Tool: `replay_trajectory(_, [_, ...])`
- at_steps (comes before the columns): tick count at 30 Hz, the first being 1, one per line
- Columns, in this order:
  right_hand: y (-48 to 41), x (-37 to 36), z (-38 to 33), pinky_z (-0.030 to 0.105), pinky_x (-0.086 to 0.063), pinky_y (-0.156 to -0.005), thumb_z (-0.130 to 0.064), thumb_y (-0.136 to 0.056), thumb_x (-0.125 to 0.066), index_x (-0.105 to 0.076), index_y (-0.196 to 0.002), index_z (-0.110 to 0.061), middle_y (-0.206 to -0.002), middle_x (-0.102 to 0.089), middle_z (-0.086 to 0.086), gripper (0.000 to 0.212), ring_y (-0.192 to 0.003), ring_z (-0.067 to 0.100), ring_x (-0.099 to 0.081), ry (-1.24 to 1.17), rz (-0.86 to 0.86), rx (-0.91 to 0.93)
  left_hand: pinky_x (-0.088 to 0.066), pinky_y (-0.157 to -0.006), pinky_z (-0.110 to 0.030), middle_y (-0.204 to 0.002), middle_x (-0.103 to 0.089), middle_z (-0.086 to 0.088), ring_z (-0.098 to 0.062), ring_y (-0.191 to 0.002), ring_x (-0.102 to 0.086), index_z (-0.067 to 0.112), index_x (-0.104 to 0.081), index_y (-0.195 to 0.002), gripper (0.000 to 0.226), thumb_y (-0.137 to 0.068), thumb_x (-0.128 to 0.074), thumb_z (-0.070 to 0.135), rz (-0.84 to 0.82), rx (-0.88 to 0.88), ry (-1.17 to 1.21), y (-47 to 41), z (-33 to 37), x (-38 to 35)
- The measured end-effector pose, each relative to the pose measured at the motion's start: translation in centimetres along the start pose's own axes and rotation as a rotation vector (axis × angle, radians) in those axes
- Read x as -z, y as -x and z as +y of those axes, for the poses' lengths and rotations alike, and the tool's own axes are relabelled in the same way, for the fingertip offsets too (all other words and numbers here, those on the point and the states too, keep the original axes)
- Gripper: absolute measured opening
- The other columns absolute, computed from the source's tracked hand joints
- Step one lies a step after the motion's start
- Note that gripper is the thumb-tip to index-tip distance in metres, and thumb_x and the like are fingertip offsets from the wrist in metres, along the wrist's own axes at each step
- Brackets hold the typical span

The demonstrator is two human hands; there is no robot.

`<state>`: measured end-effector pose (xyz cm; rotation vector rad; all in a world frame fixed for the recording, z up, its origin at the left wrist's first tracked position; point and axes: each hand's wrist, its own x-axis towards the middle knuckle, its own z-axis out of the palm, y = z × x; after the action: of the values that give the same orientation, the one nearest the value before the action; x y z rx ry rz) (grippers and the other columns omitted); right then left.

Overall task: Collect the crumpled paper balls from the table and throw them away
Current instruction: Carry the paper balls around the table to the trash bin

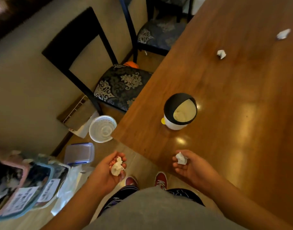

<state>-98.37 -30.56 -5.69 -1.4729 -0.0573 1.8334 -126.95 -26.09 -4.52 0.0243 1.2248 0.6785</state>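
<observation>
Head view, looking down: two crumpled paper balls are already in hand, two more sit on the table. Left hand (109,171) is palm-up over the floor, just off the table's near corner, fingers curled loosely around a paper wad (117,167); something small and reddish shows under it in the palm, can't tell what. Right hand (190,166) is palm-up over the table's near edge, fingers half-curled, holding a smaller paper ball (181,158) at the fingertips. On the wooden table (233,100), one loose ball (221,54) lies mid-table, another loose ball (283,34) farther out toward the right edge, well apart from each other and from both hands. A small bin (179,112), white body with dark domed swing lid and a yellow tab at its side, stands upright on the table near the left edge, between the hands and the loose balls. Off the table: a white mesh basket (102,128) on the floor by the table corner, a clear lidded container (79,154) near it, two dark chairs (116,83) with patterned seats along the table's left side, red shoes (161,180) below.
</observation>
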Motion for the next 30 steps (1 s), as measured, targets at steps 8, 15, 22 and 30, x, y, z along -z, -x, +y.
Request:
replay_trajectory(8, [1.1, 1.7, -4.1, 0.034, -0.056, -0.068, -0.022, -0.097, -0.052, -0.063, -0.11, -0.01, -0.103, -0.065, 0.016, 0.021, -0.082, 0.024, -0.067, -0.112, 0.309, 0.227, -0.049, -0.043, -0.024, -0.069, -0.067, -0.004, -0.013, -0.054, -0.062, 0.011, -0.072, -0.074, 0.027, -0.08, -0.059, 0.034, -0.203, 0.071, -0.323, -5.5, 6.9, -8.2])
replay_trajectory(15, [6.5, -1.2, -10.6, 0.026, -0.06, -0.069, -0.047, -0.093, -0.049, -0.058, -0.113, -0.036, -0.098, -0.069, -0.014, 0.024, -0.085, 0.006, -0.07, 0.093, 0.978, 1.009, -0.046, -0.041, -0.022, -0.067, -0.067, -0.003, -0.012, -0.052, -0.062, 0.013, -0.072, -0.072, 0.027, -0.081, -0.058, 0.034, -0.328, 0.164, -0.548, -8.0, 11.4, -13.6])
replay_trajectory(22, [-0.3, -6.0, -7.9, 0.026, -0.033, -0.108, -0.06, -0.087, -0.053, -0.023, -0.15, -0.034, -0.153, -0.038, -0.006, 0.074, -0.138, 0.011, -0.036, 0.862, 0.75, 0.701, -0.045, -0.042, -0.021, -0.067, -0.067, -0.003, -0.013, -0.052, -0.062, 0.012, -0.072, -0.073, 0.025, -0.079, -0.06, 0.033, -0.386, 0.199, -0.614, -8.8, 13.3, -14.6])
replay_trajectory(30, [1.6, -0.1, -1.5, 0.035, -0.047, -0.098, -0.08, -0.076, -0.037, -0.03, -0.143, -0.037, -0.147, -0.046, -0.003, 0.08, -0.127, 0.014, -0.049, 0.705, 0.863, 0.491, -0.051, -0.052, -0.024, -0.075, -0.07, 0.003, -0.012, -0.067, -0.064, 0.026, -0.072, -0.076, 0.03, -0.096, -0.049, 0.029, -0.566, -0.408, -1.227, -6.0, 12.7, -18.3])
